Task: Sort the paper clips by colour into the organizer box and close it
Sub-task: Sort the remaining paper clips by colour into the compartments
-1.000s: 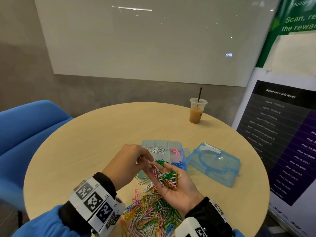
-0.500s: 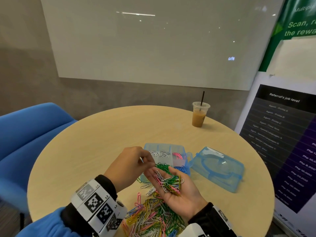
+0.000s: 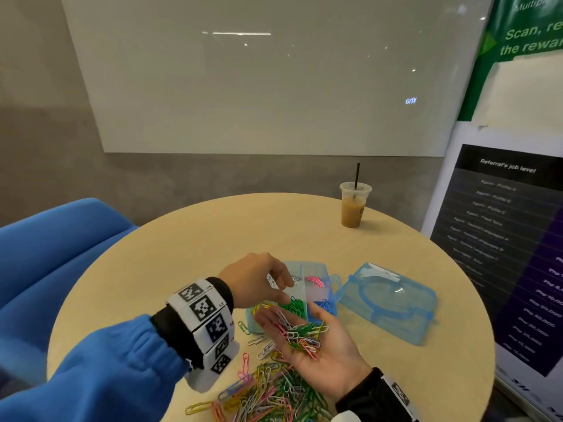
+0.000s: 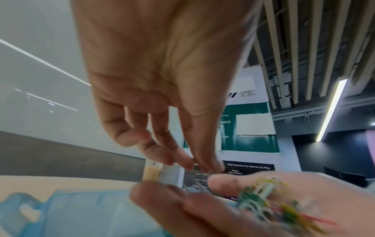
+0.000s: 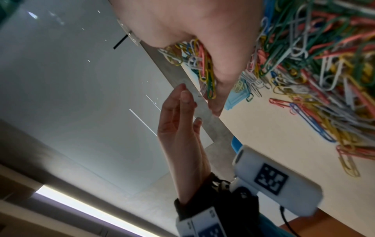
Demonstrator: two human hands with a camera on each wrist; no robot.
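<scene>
The blue organizer box (image 3: 318, 265) stands open mid-table, with white (image 3: 295, 280), pink (image 3: 315, 281), green (image 3: 294, 305), blue (image 3: 323, 306) and yellow clips (image 3: 261, 306) in separate compartments. My left hand (image 3: 285, 287) hovers over the white compartment, fingers loosely spread and holding nothing; the right wrist view shows that left hand (image 5: 186, 109) empty. My right hand (image 3: 289, 318) lies palm up just in front of the box, carrying a small heap of mixed clips (image 3: 304, 335) on relaxed fingers. The big mixed pile (image 3: 268, 394) lies on the table near me.
The box's detached blue lid (image 3: 387, 300) lies to its right. An iced coffee cup with a straw (image 3: 353, 205) stands at the far right of the round wooden table (image 3: 182, 254). A blue chair (image 3: 54, 248) is at left, a banner stand (image 3: 505, 239) at right.
My left hand left the right palm, where it pinched a white clip, and moved forward over the white compartment with its fingers now apart. The right hand stayed palm up.
</scene>
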